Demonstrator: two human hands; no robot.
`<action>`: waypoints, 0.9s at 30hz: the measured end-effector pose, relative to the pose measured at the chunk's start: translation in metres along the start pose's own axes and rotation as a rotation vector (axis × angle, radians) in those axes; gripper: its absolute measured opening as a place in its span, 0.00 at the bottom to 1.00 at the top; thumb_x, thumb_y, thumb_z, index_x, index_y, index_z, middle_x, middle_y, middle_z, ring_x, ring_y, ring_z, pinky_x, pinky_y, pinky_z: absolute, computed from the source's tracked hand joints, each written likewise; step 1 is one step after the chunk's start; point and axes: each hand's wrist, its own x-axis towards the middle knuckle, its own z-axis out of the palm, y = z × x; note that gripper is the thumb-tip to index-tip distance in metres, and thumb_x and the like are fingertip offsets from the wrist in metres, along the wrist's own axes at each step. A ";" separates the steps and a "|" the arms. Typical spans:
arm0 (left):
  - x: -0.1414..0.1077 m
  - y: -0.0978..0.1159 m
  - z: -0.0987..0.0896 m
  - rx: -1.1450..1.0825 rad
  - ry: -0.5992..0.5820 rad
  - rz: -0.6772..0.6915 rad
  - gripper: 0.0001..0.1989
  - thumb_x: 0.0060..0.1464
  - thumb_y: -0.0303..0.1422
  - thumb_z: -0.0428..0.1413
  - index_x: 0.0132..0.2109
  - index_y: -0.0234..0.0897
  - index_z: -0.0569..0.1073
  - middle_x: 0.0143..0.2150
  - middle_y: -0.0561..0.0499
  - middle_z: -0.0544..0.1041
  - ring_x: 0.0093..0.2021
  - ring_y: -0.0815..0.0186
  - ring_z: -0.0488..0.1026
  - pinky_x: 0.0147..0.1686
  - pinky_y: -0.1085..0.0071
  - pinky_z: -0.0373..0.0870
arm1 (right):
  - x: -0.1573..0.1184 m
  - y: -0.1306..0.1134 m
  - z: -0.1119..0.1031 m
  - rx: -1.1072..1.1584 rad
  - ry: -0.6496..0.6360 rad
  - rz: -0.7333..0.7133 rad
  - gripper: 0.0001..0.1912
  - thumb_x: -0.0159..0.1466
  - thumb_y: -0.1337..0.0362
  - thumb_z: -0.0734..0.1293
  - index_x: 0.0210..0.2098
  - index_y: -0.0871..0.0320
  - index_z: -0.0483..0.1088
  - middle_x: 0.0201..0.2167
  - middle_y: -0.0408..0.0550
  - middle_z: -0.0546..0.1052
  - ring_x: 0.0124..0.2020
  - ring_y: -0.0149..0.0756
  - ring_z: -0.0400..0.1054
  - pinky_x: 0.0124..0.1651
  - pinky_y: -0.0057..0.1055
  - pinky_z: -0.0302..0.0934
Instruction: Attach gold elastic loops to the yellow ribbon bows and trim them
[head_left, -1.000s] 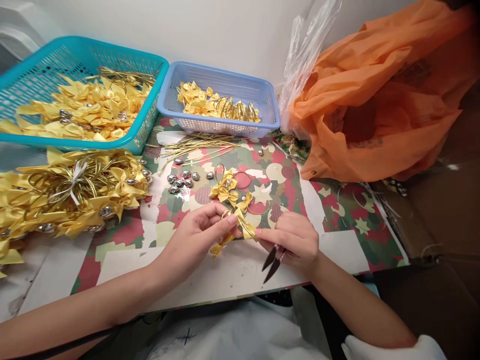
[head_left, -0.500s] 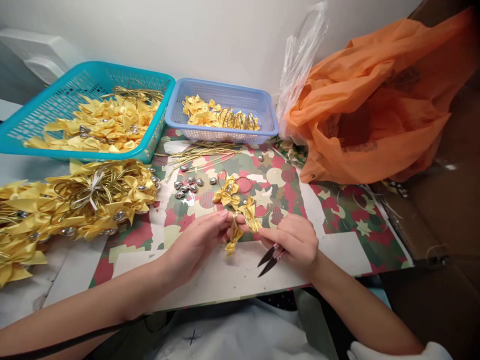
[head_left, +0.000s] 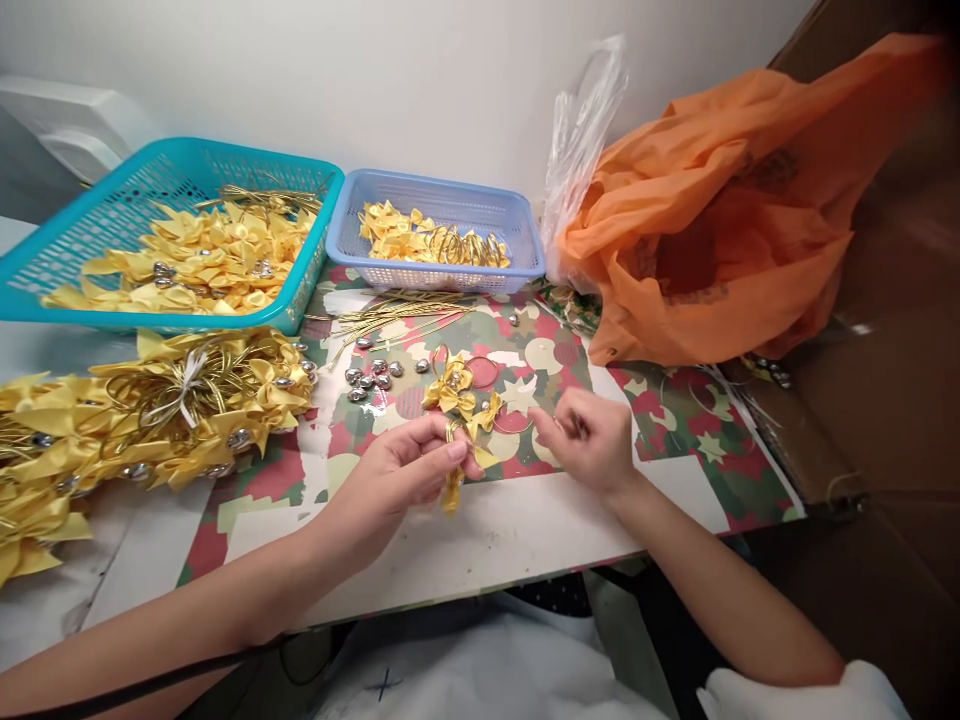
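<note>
My left hand (head_left: pixel 420 460) pinches yellow ribbon bows (head_left: pixel 453 494) between thumb and fingers. Gold cord loops (head_left: pixel 451 430) stick up from the grip. Just beyond the fingertips, more yellow bows (head_left: pixel 450 388) with gold cord rings lie on the patterned sheet. My right hand (head_left: pixel 592 435) is off to the right, apart from the bows, with its fingers curled in. Something dark shows inside the curl, but I cannot make out what it is; no snips blades are visible. Several silver bells (head_left: pixel 379 368) lie loose behind my left hand.
At the back left, a teal basket (head_left: pixel 289 310) and a smaller blue basket (head_left: pixel 442 275) hold yellow bows. Gold cords (head_left: pixel 405 312) lie before them. A bundle of bows (head_left: pixel 247 390) fills the left side. An orange bag (head_left: pixel 712 220) stands at the right, beside clear plastic (head_left: pixel 585 140).
My right hand has let go of the bow, moved slightly up and turned; the snips blades no longer show. My left hand has turned and now holds the bows alone. The view shifted slightly.
</note>
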 end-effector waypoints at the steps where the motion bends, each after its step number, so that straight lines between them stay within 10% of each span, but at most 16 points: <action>1: 0.000 0.002 0.000 -0.027 -0.024 -0.030 0.15 0.50 0.42 0.66 0.32 0.36 0.72 0.26 0.54 0.77 0.16 0.79 0.55 0.18 0.78 0.50 | 0.004 0.001 -0.001 0.006 -0.041 0.160 0.25 0.60 0.59 0.69 0.17 0.54 0.51 0.14 0.36 0.57 0.17 0.25 0.52 0.21 0.26 0.48; 6: -0.003 0.005 0.003 -0.169 -0.160 -0.192 0.14 0.52 0.38 0.65 0.43 0.37 0.72 0.33 0.54 0.78 0.10 0.84 0.57 0.12 0.81 0.47 | 0.022 -0.004 -0.001 0.427 -0.208 0.589 0.27 0.54 0.56 0.73 0.20 0.54 0.48 0.21 0.41 0.71 0.18 0.26 0.61 0.20 0.25 0.56; 15: -0.005 -0.004 0.003 -0.190 -0.234 -0.172 0.29 0.56 0.37 0.63 0.62 0.46 0.64 0.40 0.53 0.75 0.17 0.77 0.69 0.15 0.78 0.70 | 0.045 -0.028 -0.012 0.903 -0.193 0.604 0.30 0.52 0.59 0.76 0.19 0.55 0.47 0.19 0.37 0.69 0.13 0.23 0.61 0.14 0.21 0.54; 27: 0.001 -0.012 0.008 -0.014 -0.180 -0.105 0.15 0.56 0.42 0.62 0.41 0.36 0.72 0.26 0.57 0.72 0.21 0.73 0.72 0.21 0.77 0.70 | 0.040 -0.049 -0.002 1.279 -0.398 0.620 0.29 0.56 0.64 0.75 0.19 0.57 0.49 0.18 0.35 0.70 0.13 0.22 0.65 0.16 0.19 0.60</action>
